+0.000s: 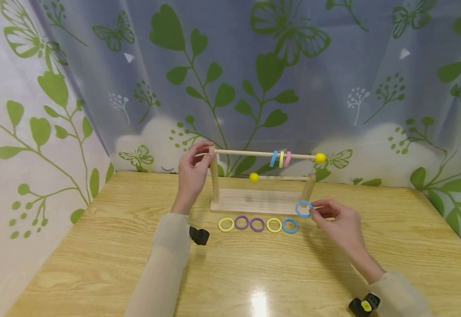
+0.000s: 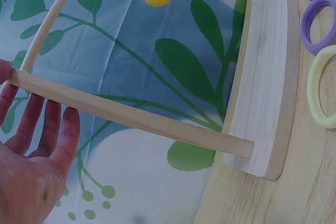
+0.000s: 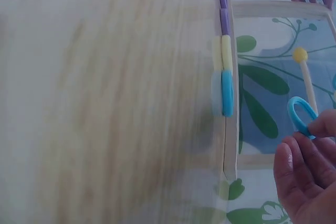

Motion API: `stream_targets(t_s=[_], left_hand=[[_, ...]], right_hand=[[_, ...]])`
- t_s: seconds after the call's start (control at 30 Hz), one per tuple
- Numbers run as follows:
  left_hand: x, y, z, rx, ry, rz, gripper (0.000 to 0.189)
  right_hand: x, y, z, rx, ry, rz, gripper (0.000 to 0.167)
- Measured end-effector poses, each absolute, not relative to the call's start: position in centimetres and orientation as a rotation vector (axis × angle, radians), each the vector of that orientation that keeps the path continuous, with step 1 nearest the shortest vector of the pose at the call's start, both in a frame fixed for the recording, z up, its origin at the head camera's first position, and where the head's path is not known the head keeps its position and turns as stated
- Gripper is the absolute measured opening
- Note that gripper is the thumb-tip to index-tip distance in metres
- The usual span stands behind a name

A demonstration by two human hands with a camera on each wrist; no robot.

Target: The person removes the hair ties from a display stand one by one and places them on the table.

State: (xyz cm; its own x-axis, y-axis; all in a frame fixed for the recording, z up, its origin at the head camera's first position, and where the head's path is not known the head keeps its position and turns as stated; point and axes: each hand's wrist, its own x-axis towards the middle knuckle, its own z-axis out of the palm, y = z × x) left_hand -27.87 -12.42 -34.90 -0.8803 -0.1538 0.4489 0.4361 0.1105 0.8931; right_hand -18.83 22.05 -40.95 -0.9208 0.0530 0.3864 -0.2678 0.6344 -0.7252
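Observation:
A wooden stand (image 1: 254, 201) has two upright posts and two dowels tipped with yellow balls. My left hand (image 1: 194, 169) grips the top of its left post (image 2: 131, 111), thumb on one side and fingers on the other. A blue ring (image 1: 304, 209) is pinched at its edge between the thumb and fingertips of my right hand (image 1: 338, 222), held in front of the right post (image 1: 308, 188). On the upper dowel (image 1: 246, 152) hang a blue ring (image 1: 273, 159), a yellow ring (image 1: 281, 159) and a pink ring (image 1: 288, 159). The lower dowel (image 1: 282, 178) carries no ring.
Along the front of the base lie a yellow ring (image 1: 220, 226), two purple rings (image 1: 236, 224), another yellow ring (image 1: 268, 227) and a blue ring (image 1: 284, 228) in a row. A patterned curtain (image 1: 222, 53) hangs behind the wooden table (image 1: 107, 246).

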Motion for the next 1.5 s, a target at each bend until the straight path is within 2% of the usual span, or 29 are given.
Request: stream_targets(t_s=[0.7, 1.5], left_hand=[[-27.8, -12.5, -34.9, -0.273, -1.960, -1.802, 0.024], [-27.9, -12.5, -34.8, -0.281, -1.976, -1.801, 0.024]], right_hand=[[-19.1, 18.7, -41.7, 0.315, -2.562, 1.325, 0.011], [-18.8, 15.4, -42.1, 0.357, -2.670, 1.508, 0.012]])
